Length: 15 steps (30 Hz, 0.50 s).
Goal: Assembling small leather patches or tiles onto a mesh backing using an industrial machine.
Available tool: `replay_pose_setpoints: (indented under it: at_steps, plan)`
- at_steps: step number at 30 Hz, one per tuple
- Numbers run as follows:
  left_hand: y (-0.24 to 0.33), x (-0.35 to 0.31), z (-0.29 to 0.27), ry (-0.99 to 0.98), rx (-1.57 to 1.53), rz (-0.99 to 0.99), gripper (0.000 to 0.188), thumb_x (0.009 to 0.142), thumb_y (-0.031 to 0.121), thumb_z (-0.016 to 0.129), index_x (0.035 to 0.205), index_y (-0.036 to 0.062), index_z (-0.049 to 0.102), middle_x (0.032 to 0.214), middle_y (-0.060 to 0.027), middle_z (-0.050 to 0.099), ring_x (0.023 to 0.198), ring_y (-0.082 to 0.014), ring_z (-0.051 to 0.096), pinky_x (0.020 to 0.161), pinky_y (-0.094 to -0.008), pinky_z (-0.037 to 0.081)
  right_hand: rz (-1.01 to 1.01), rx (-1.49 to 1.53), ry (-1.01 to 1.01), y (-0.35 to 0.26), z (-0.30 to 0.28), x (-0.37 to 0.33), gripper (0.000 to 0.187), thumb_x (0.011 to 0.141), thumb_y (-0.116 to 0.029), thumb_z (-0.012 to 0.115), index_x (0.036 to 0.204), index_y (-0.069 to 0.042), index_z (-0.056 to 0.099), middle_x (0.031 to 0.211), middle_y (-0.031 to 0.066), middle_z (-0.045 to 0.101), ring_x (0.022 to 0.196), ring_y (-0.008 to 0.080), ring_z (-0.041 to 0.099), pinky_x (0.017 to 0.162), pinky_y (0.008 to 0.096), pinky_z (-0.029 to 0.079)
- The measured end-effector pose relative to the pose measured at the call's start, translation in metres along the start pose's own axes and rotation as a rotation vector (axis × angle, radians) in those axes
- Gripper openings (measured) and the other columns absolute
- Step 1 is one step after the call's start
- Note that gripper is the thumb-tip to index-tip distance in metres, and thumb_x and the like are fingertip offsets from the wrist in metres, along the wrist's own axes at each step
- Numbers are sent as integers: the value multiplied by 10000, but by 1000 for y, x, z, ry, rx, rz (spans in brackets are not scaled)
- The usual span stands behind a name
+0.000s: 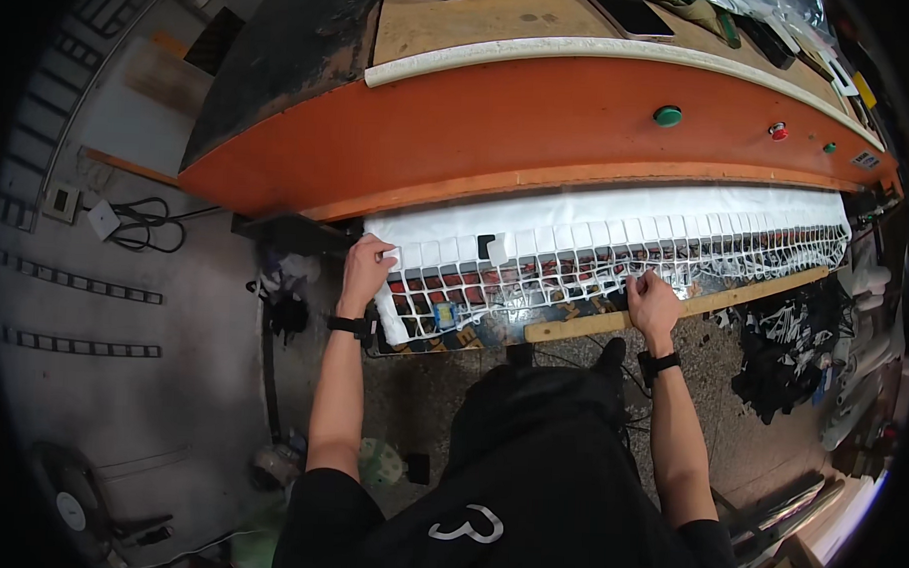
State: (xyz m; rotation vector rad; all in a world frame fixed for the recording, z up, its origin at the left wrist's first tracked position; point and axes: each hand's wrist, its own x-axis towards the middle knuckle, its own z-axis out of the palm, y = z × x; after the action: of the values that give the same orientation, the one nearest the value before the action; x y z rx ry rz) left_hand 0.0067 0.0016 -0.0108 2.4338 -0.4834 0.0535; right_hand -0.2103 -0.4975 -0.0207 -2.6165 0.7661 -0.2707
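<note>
A white net (555,275) with square meshes spreads over the dark work surface in front of an orange machine. Its far side joins a strip of white fabric (617,206), which runs in under the machine's front. At the left end, my left hand (363,271) pinches the fabric-edged border (391,312) of the net between thumb and fingers. Farther right, my right hand (654,307) is closed at the near edge of the net, its fingertips gathered on the white cords. A small black piece (484,247) shows among the meshes, left of the middle.
The orange machine (520,126) carries a green button (668,116) and a red button (778,131). A wooden strip (674,310) lies along the near edge of the surface. Dark scraps (798,346) pile up at right. A coiled cable (148,223) hangs at left.
</note>
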Motion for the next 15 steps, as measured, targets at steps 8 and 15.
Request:
replay_pose_setpoints:
  at_steps: [8, 15]
  plan:
    - [10, 7, -1, -71, 53, -85, 251, 751, 7, 858, 996, 9, 802, 1003, -146, 660, 933, -345, 678, 841, -414, 546, -5, -22, -1, 6, 3, 1, 375, 946, -384, 745, 776, -61, 663, 736, 167, 711, 725, 414, 707, 664, 502, 550]
    - [3, 8, 0, -54, 40, -67, 191, 743, -12, 834, 903, -10, 730, 1011, -144, 649, 979, -363, 672, 877, -415, 546, 10, 3, -8, 2, 4, 1, 365, 940, -373, 753, 768, -61, 672, 737, 168, 712, 727, 413, 709, 667, 499, 553]
